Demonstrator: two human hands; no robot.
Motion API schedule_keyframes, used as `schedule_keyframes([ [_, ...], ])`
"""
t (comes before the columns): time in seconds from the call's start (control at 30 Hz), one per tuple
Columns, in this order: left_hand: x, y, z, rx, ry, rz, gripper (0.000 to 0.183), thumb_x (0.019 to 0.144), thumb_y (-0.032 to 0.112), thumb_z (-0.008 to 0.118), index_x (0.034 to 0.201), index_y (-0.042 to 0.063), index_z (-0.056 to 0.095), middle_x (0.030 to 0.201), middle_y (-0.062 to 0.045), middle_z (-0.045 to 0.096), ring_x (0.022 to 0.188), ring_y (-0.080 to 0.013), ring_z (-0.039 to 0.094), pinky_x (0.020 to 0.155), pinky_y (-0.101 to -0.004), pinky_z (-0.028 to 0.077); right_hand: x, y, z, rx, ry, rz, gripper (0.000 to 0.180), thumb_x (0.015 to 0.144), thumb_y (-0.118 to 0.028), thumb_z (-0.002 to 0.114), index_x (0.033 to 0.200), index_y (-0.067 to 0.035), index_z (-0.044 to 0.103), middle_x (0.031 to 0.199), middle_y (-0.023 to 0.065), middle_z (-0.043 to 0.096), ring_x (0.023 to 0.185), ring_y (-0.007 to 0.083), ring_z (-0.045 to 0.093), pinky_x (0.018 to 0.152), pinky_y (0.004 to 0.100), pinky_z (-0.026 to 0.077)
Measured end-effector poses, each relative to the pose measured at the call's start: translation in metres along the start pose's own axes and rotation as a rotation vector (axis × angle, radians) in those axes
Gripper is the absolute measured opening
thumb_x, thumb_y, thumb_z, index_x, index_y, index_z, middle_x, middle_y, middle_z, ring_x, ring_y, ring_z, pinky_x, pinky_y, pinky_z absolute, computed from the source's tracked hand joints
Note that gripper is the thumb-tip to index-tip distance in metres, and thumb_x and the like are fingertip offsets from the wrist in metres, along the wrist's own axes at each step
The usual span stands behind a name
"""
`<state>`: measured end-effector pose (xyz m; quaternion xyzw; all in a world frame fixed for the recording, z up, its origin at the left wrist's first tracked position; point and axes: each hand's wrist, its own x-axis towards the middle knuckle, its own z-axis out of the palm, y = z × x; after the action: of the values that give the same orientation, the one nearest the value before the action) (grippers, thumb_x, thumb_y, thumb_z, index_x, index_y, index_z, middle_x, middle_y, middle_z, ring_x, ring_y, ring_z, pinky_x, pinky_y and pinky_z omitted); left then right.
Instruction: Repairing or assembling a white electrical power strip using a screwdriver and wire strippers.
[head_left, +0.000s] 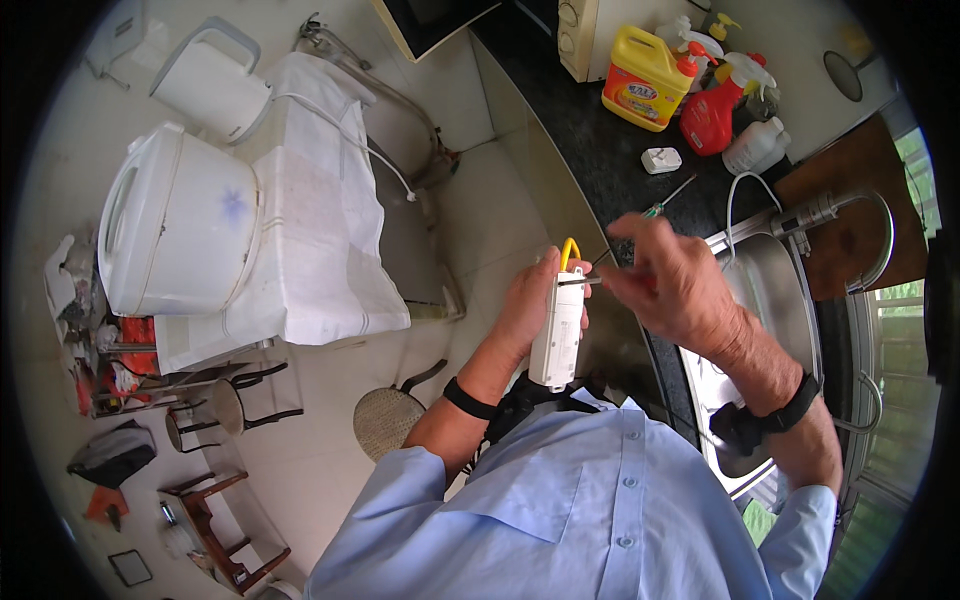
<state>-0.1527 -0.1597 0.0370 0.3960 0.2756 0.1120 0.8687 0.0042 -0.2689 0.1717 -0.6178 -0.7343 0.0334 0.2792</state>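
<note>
My left hand (525, 307) is closed around a white plastic power strip (557, 337), held upright before my body with its back, bearing small print, facing me. A yellow cable (571, 250) loops out of its upper end. My right hand (671, 289), slightly blurred, grips a screwdriver (579, 281); its metal shaft meets the strip near the cable end, and its reddish handle is mostly hidden by my fingers. A second screwdriver with a green, clear handle (654, 211) lies on the black counter just beyond my right hand. Farther back on the counter rests a white plug adapter (661, 160).
A yellow detergent jug (646, 79), a red spray bottle (709, 116) and white bottles stand at the counter's back. To the right is a steel sink (757, 277) with a faucet. At left, a cloth-covered table (322, 247) holds a rice cooker (187, 225) and an electric kettle (214, 82).
</note>
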Motion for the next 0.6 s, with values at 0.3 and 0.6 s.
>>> schedule_keyframes([
  [0.3,0.012,-0.012,0.004,-0.311,0.018,0.055,0.063,0.104,0.058,0.037,0.119,0.000,0.058,0.085,-0.009,0.065,0.059,-0.0214,0.067,0.051,-0.0346,0.057,-0.009,-0.001,0.030,0.511,0.279,0.541,0.016,0.094,-0.010,0.069,0.094,0.000,0.057,0.073,0.0074,0.063,0.061,0.0104,0.059,0.055,0.0280,0.048],
  [0.6,0.009,-0.007,0.007,-0.319,-0.002,0.077,0.062,0.104,0.057,0.035,0.121,0.002,0.058,0.090,-0.009,0.064,0.061,-0.0226,0.067,0.054,-0.0362,0.058,-0.010,-0.002,0.010,0.577,0.149,0.587,0.008,0.096,-0.005,0.055,0.098,0.003,0.055,0.076,0.0097,0.063,0.067,0.0063,0.052,0.058,0.0252,0.044],
])
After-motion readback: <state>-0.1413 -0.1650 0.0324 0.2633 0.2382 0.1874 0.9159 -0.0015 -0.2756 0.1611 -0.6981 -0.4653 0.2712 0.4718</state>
